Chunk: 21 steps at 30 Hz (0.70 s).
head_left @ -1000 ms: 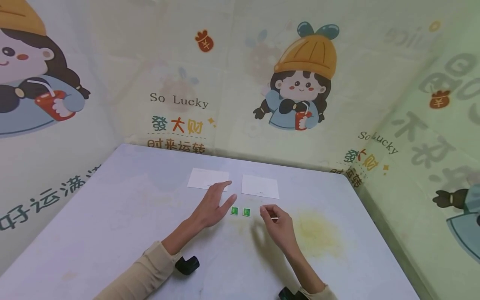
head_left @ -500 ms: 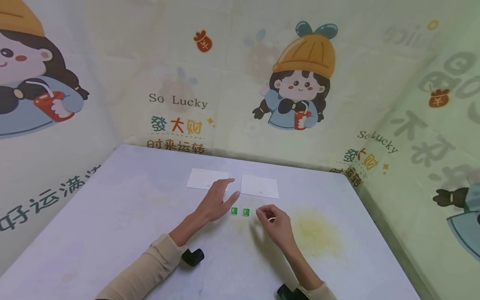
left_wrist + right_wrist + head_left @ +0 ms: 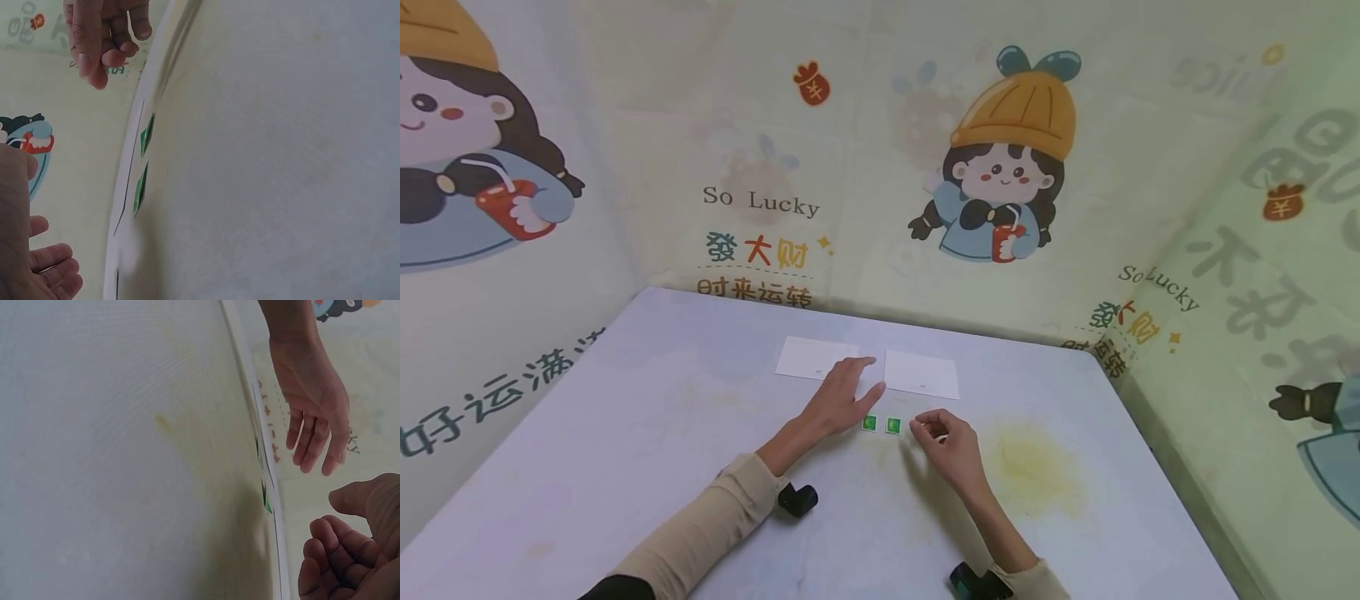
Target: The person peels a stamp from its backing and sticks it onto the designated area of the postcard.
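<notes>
Two small green squares with pale borders lie side by side on the white table: a left green square (image 3: 869,423) and a right green square (image 3: 892,426). My left hand (image 3: 838,398) hovers above and left of them, fingers loosely extended, its thumb near the left square. Just right of the right square is my right hand (image 3: 951,446), fingers loosely bent. In the right wrist view, a gap shows between the thumb and fingers of the right hand (image 3: 350,550), with nothing held. Behind, a left white card (image 3: 801,357) is partly covered by my left hand; a right white card (image 3: 921,375) lies beside it.
The white table (image 3: 625,458) has a yellowish stain (image 3: 1033,467) on the right. Cartoon-printed cloth walls (image 3: 865,167) stand behind and at both sides. Black wrist cameras sit at both cuffs, the left camera (image 3: 799,500) and the right camera (image 3: 977,582).
My left hand has shifted a little to the right, closer over the squares. The right hand has drifted slightly left. Both squares and cards stay in place.
</notes>
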Tool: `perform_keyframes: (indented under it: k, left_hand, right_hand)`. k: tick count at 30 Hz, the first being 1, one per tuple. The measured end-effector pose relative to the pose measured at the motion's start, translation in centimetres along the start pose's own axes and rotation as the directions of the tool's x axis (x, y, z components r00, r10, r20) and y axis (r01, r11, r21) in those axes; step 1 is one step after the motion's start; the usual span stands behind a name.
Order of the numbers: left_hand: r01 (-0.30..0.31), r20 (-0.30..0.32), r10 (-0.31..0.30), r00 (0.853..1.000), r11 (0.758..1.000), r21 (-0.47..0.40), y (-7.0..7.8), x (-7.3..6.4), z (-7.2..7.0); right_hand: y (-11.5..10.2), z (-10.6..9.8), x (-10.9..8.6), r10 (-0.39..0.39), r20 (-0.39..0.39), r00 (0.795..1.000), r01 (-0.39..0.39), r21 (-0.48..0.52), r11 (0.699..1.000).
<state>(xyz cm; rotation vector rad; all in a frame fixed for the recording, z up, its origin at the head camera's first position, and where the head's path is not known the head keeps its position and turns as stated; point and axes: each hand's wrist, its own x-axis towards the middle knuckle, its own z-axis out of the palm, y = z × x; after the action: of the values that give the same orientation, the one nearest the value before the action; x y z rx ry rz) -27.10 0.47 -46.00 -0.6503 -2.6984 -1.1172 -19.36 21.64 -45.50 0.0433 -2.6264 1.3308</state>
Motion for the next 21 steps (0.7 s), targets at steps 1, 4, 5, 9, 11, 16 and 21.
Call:
perform_keyframes:
  k: [1,4,5,9,11,16,21]
  left_hand:
    - [0.002,0.005,-0.002,1.000,1.000,0.000,-0.1,0.1,0.1]
    - [0.009,0.018,-0.010,1.000,1.000,0.009,-0.3,0.5,0.3]
    - [0.012,0.024,-0.013,1.000,1.000,0.013,-0.3,0.6,0.3]
    - [0.011,0.034,-0.012,0.999,0.999,0.032,-0.5,1.1,0.5]
    - [0.006,0.031,-0.007,0.999,0.999,0.037,-0.7,1.3,0.6]
    - [0.012,0.036,-0.013,0.999,0.999,0.051,-1.2,1.9,1.0]
    - [0.026,0.046,-0.029,0.999,0.998,0.060,-1.7,2.2,1.4]
  right_hand:
    - [0.1,0.0,0.1,0.000,-0.001,1.000,0.000,-0.002,1.000]
    - [0.2,0.0,0.3,0.005,-0.001,1.000,-0.005,-0.003,1.000]
    - [0.3,0.1,0.4,0.009,-0.001,1.000,-0.009,-0.004,1.000]
    - [0.3,0.2,0.7,0.020,0.003,1.000,-0.020,0.002,1.000]
    - [0.3,0.2,0.9,0.019,0.006,1.000,-0.019,0.005,1.000]
    - [0.3,0.6,1.3,0.023,0.016,1.000,-0.022,-0.005,1.000]
    - [0.4,0.8,1.6,0.037,0.034,0.999,-0.036,-0.032,0.999]
